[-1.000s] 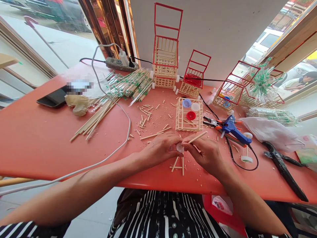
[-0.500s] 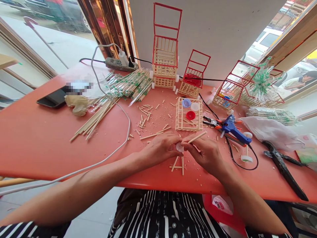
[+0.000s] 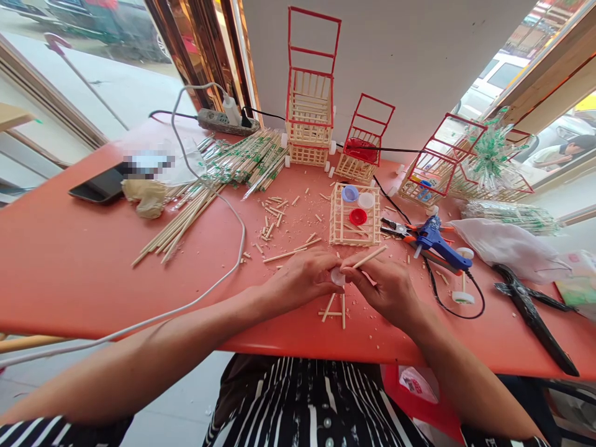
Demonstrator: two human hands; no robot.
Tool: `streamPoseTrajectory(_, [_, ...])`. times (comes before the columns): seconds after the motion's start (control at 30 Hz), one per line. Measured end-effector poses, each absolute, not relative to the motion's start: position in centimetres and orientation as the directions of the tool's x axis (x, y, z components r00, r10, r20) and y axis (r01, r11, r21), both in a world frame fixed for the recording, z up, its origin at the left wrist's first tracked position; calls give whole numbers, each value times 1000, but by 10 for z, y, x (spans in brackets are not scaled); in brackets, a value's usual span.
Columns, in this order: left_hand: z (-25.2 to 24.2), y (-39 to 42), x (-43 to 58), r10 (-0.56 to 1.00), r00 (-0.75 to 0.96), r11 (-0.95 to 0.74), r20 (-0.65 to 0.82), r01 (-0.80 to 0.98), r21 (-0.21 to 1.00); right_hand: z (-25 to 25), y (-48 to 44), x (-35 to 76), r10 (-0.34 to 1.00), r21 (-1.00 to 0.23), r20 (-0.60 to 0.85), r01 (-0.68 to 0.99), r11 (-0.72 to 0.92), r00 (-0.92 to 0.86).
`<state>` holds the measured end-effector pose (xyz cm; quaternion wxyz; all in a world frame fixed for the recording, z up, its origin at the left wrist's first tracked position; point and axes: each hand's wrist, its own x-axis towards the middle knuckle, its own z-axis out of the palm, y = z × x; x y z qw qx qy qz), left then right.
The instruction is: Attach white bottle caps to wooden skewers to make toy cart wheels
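Note:
My left hand is closed round the side of a small whitish bottle cap. In my right hand, a short wooden stick is pinched, one end pointing up to the right. The stick's other end meets the cap, hidden by my fingers. Both hands hover close together over the near part of the table. Under them lie a few crossed sticks. Just beyond stands a small stick basket with a blue, a white and a red bottle cap on it.
A blue glue gun and orange-handled pliers lie right, near a black cutter. Stick carts with red handles stand along the wall. At left are stick bundles, a phone and a white cable.
Almost nothing differs. Both hands keep the same hold on the cap and the stick, and the view has shifted very slightly.

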<state>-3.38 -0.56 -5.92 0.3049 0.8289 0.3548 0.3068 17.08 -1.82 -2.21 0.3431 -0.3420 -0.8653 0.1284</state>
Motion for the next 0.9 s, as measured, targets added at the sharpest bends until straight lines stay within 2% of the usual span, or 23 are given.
streamPoseTrajectory(0.3, [-57, -6, -34, 762, 581, -577, 287, 409, 706, -23, -18, 171, 691, -462, 476, 513, 723, -545])
streamPoseTrajectory(0.63, [-54, -7, -34, 761, 613, -564, 212, 463, 684, -23, -19, 171, 690, -459, 406, 520, 721, -599])
streamPoseTrajectory(0.9, [-55, -6, -35, 750, 616, -588, 240, 456, 668, -25, -19, 172, 691, -457, 408, 522, 720, -597])
